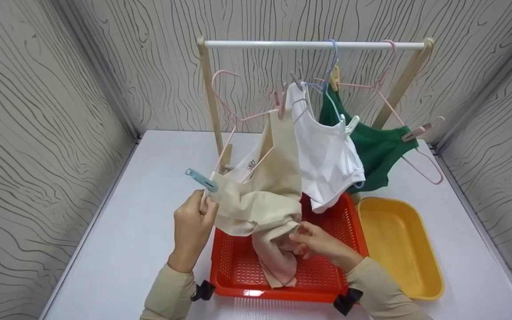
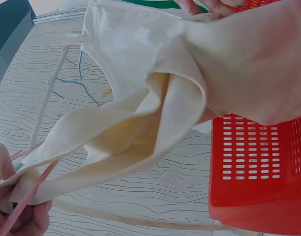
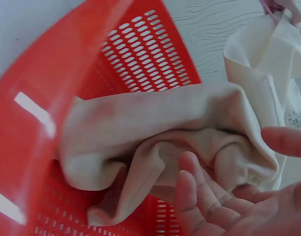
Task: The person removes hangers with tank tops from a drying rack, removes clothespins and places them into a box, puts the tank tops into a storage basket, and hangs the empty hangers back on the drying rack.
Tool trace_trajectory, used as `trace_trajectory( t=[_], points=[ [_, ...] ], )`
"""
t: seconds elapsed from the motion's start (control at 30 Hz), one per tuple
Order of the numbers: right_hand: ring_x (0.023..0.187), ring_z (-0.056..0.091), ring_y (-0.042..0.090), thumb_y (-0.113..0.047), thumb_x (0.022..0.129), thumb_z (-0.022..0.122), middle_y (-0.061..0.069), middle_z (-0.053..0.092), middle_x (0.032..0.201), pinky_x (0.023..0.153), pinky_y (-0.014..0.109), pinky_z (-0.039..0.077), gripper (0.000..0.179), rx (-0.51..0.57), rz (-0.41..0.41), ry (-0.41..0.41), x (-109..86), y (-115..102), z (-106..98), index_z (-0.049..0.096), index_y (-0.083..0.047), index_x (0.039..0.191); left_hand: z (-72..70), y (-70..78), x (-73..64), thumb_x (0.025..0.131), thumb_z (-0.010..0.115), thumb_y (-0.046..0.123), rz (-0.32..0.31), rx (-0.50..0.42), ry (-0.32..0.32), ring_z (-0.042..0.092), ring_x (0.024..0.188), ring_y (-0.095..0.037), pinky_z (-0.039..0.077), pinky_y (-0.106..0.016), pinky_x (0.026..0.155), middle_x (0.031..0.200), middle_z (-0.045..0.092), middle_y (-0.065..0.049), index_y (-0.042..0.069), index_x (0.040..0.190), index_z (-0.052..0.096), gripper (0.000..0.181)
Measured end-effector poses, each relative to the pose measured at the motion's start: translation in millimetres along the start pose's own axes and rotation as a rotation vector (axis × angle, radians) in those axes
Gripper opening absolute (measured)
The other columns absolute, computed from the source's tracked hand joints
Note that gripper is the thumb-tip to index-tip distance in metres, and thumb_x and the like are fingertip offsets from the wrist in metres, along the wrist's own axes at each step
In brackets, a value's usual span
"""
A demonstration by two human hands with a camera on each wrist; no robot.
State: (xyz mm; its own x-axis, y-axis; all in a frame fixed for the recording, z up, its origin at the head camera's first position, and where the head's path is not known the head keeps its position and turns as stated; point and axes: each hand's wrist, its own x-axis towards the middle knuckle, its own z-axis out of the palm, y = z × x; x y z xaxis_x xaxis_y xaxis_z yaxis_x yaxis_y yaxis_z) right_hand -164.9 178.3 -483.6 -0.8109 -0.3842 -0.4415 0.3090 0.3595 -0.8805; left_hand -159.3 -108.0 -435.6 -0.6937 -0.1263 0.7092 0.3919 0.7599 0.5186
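A cream top [image 1: 256, 209] hangs bunched on a pink hanger [image 1: 227, 106], its lower part drooping into the red basket [image 1: 278, 293]. A pink clothespin [image 1: 281, 102] grips one shoulder, a blue clothespin [image 1: 202, 180] the other. Just below the blue one, my left hand [image 1: 194, 222] pinches the shoulder cloth together with the hanger's end, seen also in the left wrist view. My right hand [image 1: 320, 243] touches the top's lower folds. In the right wrist view its thumb [image 3: 285, 141] stands apart from the loosely bent fingers, with one fingertip hidden behind the cloth.
A white rail [image 1: 265, 45] on wooden legs spans the back. From it hang a white top [image 1: 325, 155] on a blue hanger and a green garment [image 1: 371, 146] on a pink hanger, both clipped with clothespins. A yellow tray [image 1: 398, 244] stands right of the basket.
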Motion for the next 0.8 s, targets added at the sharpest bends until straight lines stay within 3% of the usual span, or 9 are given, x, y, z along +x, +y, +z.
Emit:
trace_trajectory(
  t=[0.17,0.37,0.5,0.6,0.8],
  points=[
    [0.091,0.063,0.020,-0.034,0.095,0.056,0.021,0.061,0.117,0.076,0.030,0.052,0.054,-0.013,0.022,-0.033,-0.3,1,1,0.041,-0.002,0.136,-0.3,-0.6,-3.6,0.082,0.057,-0.001,-0.005,-0.001,-0.013,0.030,0.053,-0.002,0.024,-0.012,0.046,0.052,0.040,0.000,-0.003,0.083,0.063,0.006],
    [0.081,0.063,0.013,-0.032,0.094,0.058,0.017,0.064,0.109,0.073,0.028,0.053,0.047,0.008,-0.026,0.009,-2.1,-2,-1,0.045,0.001,0.125,-1.0,-5.5,-4.8,0.081,0.057,-0.002,0.015,-0.009,0.000,0.029,0.053,-0.001,0.025,-0.012,0.045,0.052,0.041,0.000,-0.002,0.082,0.062,0.006],
    [0.082,0.066,0.014,-0.032,0.095,0.057,0.021,0.063,0.112,0.075,0.029,0.054,0.048,0.012,-0.047,0.037,-5.1,-6,-4,0.045,0.002,0.126,-1.6,-10.0,-5.4,0.079,0.056,-0.004,0.037,-0.026,0.017,0.029,0.052,-0.001,0.025,-0.011,0.045,0.052,0.042,0.000,-0.002,0.080,0.062,0.006],
    [0.090,0.066,0.018,-0.033,0.096,0.056,0.018,0.063,0.114,0.079,0.027,0.054,0.051,0.015,-0.051,0.085,-8.9,-10,-9,0.042,0.002,0.130,-2.3,-12.8,-7.1,0.078,0.057,-0.005,0.041,-0.035,0.024,0.034,0.052,-0.001,0.028,-0.011,0.045,0.053,0.046,-0.002,-0.002,0.081,0.062,0.007],
    [0.089,0.065,0.013,-0.024,0.099,0.052,0.004,0.067,0.107,0.082,0.024,0.054,0.043,0.072,-0.116,0.257,-15.0,-22,-19,0.039,0.000,0.132,-4.4,-18.3,-10.1,0.076,0.058,-0.005,0.079,-0.061,0.024,0.037,0.052,-0.001,0.031,-0.011,0.044,0.055,0.053,-0.003,0.000,0.082,0.064,0.010]
  ],
)
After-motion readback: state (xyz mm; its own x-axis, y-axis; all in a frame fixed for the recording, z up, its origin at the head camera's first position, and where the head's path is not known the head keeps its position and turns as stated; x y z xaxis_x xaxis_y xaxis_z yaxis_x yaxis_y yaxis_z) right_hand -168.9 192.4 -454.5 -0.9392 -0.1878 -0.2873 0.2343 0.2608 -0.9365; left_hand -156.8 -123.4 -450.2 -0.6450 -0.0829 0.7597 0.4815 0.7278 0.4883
